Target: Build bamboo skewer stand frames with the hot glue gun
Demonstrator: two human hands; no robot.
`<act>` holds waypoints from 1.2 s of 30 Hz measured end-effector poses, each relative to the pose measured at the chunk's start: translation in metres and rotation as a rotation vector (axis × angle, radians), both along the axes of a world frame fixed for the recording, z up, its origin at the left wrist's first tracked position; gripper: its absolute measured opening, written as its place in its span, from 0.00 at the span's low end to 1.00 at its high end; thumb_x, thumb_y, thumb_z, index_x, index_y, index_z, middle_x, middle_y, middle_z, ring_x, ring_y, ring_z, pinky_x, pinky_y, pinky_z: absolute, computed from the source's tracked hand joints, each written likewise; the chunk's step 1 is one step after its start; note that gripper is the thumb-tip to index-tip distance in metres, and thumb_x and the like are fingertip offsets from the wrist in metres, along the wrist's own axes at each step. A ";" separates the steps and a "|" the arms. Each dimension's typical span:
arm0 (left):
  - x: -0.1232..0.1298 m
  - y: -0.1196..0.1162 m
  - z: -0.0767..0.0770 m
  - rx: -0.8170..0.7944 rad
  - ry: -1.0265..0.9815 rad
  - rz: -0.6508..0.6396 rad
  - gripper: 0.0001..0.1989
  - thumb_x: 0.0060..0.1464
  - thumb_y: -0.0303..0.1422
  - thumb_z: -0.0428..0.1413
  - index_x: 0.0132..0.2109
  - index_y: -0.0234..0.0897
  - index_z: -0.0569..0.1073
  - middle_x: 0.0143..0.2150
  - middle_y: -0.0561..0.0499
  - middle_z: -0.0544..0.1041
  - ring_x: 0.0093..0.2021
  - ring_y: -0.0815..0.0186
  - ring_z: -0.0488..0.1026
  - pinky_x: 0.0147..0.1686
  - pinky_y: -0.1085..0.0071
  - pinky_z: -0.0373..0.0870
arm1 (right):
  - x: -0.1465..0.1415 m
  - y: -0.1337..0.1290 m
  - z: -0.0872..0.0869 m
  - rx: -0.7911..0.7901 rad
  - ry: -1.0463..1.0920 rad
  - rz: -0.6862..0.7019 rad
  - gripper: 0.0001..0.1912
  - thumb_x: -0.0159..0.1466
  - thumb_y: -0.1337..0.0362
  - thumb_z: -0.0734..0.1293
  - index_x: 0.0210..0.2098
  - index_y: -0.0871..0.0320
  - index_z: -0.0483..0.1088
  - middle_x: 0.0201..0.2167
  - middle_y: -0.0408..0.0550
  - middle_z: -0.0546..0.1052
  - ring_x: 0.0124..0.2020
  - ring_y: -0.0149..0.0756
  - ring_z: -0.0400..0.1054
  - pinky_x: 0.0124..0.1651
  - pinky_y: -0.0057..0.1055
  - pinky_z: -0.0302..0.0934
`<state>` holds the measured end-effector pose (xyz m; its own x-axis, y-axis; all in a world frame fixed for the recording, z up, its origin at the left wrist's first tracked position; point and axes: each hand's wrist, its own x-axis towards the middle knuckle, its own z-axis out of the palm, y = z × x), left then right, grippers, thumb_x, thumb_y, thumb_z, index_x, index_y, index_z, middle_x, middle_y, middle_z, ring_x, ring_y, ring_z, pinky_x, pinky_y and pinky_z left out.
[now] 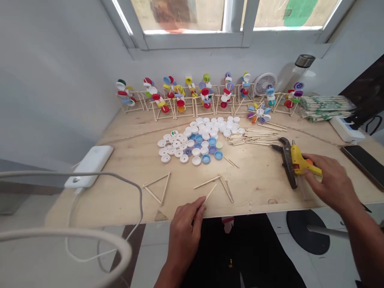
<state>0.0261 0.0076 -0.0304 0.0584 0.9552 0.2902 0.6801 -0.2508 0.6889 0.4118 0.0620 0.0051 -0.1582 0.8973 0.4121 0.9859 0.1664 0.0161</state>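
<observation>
Near the table's front edge, my left hand (186, 224) pinches a thin wooden stick (211, 193) between thumb and fingers. Just beyond it lie two sticks joined at a corner (220, 176), forming an open angle. A finished-looking stick triangle (165, 190) rests to the left. On the right, my right hand (331, 180) is wrapped around the handle of a yellow glue gun (297, 158), its nozzle pointing away from me. Directly left of the gun is a dark tool with a curved head (288, 162); its exact kind is unclear.
White and blue bottle caps (196, 152) cover the table's middle, beside a pile of loose sticks (255, 136). Stick frames with coloured caps (205, 100) line the wall. A phone (364, 164), bagged sticks (325, 106), a small fan (265, 84) and a white power strip (91, 164) stand around.
</observation>
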 end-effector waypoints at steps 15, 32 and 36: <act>0.015 0.013 -0.005 0.050 0.054 -0.003 0.07 0.58 0.25 0.48 0.38 0.37 0.70 0.31 0.52 0.76 0.34 0.65 0.71 0.40 0.64 0.62 | -0.161 -0.027 -0.024 -0.453 0.627 0.329 0.06 0.65 0.65 0.60 0.37 0.55 0.69 0.31 0.46 0.75 0.35 0.36 0.68 0.39 0.35 0.61; 0.031 0.010 -0.013 0.030 0.042 0.061 0.05 0.57 0.26 0.51 0.34 0.38 0.70 0.32 0.51 0.75 0.39 0.62 0.66 0.44 0.60 0.55 | -0.166 -0.031 -0.029 -0.382 0.427 0.347 0.04 0.62 0.66 0.63 0.30 0.57 0.67 0.26 0.44 0.71 0.33 0.36 0.62 0.39 0.36 0.52; 0.032 0.009 -0.013 0.038 0.028 0.060 0.05 0.57 0.26 0.52 0.33 0.38 0.70 0.32 0.51 0.75 0.39 0.61 0.66 0.45 0.60 0.55 | -0.166 -0.031 -0.032 -0.382 0.417 0.342 0.04 0.63 0.66 0.63 0.30 0.57 0.67 0.26 0.45 0.71 0.33 0.36 0.61 0.38 0.36 0.51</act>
<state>0.0580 0.0171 -0.0439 0.0103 0.9454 0.3258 0.7136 -0.2352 0.6599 0.2459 0.0308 -0.0268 -0.3560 0.9201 0.1631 0.7873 0.3893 -0.4781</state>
